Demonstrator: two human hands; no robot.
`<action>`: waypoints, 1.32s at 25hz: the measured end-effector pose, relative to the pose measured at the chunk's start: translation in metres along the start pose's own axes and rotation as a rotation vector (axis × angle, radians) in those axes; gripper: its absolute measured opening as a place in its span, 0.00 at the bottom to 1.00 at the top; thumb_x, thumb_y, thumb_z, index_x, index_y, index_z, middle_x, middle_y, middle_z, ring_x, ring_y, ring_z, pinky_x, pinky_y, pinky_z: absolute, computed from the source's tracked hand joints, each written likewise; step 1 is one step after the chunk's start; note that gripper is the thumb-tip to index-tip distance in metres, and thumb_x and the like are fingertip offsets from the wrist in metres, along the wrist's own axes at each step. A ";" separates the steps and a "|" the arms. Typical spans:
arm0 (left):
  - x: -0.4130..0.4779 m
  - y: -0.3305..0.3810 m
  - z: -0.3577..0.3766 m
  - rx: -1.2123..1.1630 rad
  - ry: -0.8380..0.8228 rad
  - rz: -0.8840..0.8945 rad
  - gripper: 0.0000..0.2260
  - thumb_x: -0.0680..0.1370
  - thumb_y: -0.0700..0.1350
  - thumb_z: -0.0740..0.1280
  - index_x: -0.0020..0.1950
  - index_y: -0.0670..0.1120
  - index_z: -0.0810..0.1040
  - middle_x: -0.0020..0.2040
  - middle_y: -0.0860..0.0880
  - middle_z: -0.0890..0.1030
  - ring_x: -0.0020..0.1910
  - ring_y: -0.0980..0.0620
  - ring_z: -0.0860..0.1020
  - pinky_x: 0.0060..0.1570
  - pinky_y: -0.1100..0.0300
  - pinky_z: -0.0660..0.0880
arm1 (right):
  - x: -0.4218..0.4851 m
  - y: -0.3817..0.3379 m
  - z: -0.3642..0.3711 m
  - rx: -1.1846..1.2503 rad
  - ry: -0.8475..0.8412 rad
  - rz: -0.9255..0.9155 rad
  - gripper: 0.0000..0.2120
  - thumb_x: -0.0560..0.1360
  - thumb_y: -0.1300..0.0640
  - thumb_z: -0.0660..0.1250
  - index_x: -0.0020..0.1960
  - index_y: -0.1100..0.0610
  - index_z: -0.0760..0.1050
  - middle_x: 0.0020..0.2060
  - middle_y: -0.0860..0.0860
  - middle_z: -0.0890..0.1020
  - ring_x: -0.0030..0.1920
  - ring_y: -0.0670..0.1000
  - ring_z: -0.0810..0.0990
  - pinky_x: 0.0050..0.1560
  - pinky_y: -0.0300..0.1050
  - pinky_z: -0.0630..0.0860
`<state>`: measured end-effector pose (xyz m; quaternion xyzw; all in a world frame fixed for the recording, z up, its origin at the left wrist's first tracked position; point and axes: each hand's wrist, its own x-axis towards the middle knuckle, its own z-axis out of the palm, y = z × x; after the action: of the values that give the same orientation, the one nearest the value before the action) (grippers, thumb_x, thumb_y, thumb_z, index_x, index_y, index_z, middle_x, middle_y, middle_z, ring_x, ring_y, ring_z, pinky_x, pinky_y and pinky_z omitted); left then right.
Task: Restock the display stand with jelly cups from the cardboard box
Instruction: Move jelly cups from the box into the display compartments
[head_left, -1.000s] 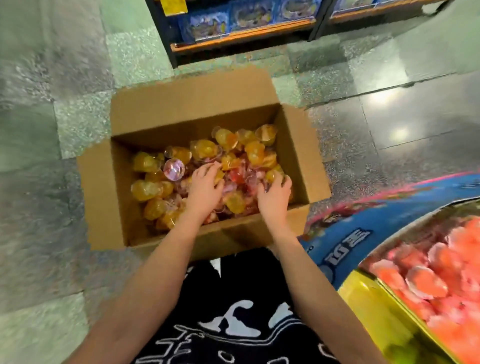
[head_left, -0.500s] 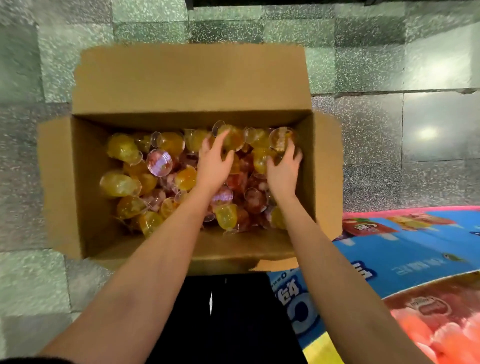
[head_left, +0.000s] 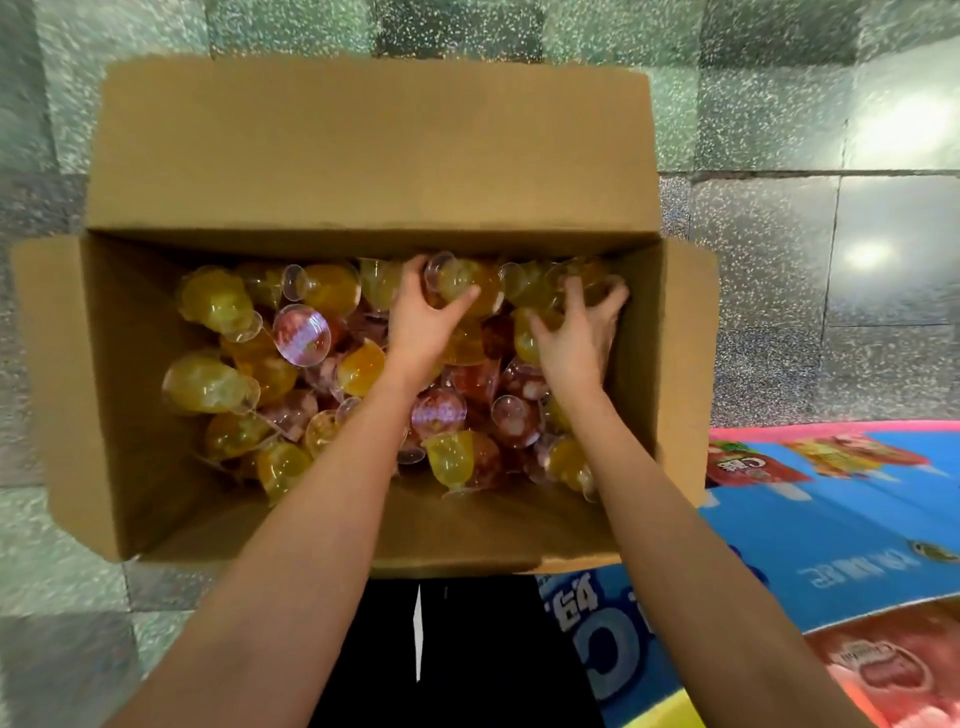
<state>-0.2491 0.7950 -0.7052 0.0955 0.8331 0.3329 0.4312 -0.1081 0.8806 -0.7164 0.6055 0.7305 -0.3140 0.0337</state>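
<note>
An open cardboard box (head_left: 363, 171) stands on the floor in front of me, holding several yellow, orange and red jelly cups (head_left: 213, 384). Both my arms reach into it. My left hand (head_left: 423, 322) curls round an orange jelly cup (head_left: 467, 280) at the far wall of the box. My right hand (head_left: 576, 332) has its fingers spread and bent over yellow cups (head_left: 535, 291) in the far right corner. The display stand (head_left: 831, 530), blue and pink with printed pictures, fills the lower right; red cups (head_left: 893, 670) show in its corner.
Shiny speckled floor tiles (head_left: 831, 260) surround the box. The box's far flap lies open away from me and side flaps stick out left and right. My dark clothing (head_left: 457, 649) shows below the box's near edge.
The view has tilted down, so the shelves at the top are gone. Both hands moved from the near middle of the pile to the far side; my left hand now grips a cup.
</note>
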 end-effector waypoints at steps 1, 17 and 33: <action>0.003 -0.003 0.001 0.030 -0.012 0.019 0.33 0.74 0.56 0.72 0.75 0.51 0.63 0.74 0.47 0.68 0.73 0.47 0.66 0.69 0.54 0.64 | 0.004 0.000 -0.002 0.018 -0.010 -0.031 0.25 0.74 0.49 0.72 0.68 0.54 0.71 0.72 0.62 0.56 0.68 0.63 0.67 0.69 0.52 0.67; 0.004 -0.019 0.006 0.010 -0.024 0.163 0.22 0.74 0.53 0.74 0.65 0.49 0.74 0.62 0.50 0.75 0.64 0.53 0.71 0.64 0.56 0.69 | 0.018 -0.013 0.025 -0.124 -0.062 0.038 0.27 0.75 0.47 0.70 0.71 0.37 0.66 0.77 0.57 0.44 0.74 0.61 0.58 0.69 0.57 0.68; -0.008 -0.007 0.033 -0.427 -0.181 -0.044 0.33 0.68 0.55 0.78 0.68 0.55 0.65 0.62 0.55 0.75 0.63 0.52 0.76 0.66 0.51 0.73 | -0.012 0.027 -0.007 0.391 -0.248 0.037 0.23 0.72 0.48 0.74 0.66 0.41 0.75 0.79 0.52 0.49 0.78 0.51 0.52 0.77 0.50 0.54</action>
<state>-0.2180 0.8013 -0.7180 0.0134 0.7034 0.4823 0.5219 -0.0779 0.8758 -0.7174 0.5707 0.6349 -0.5207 0.0110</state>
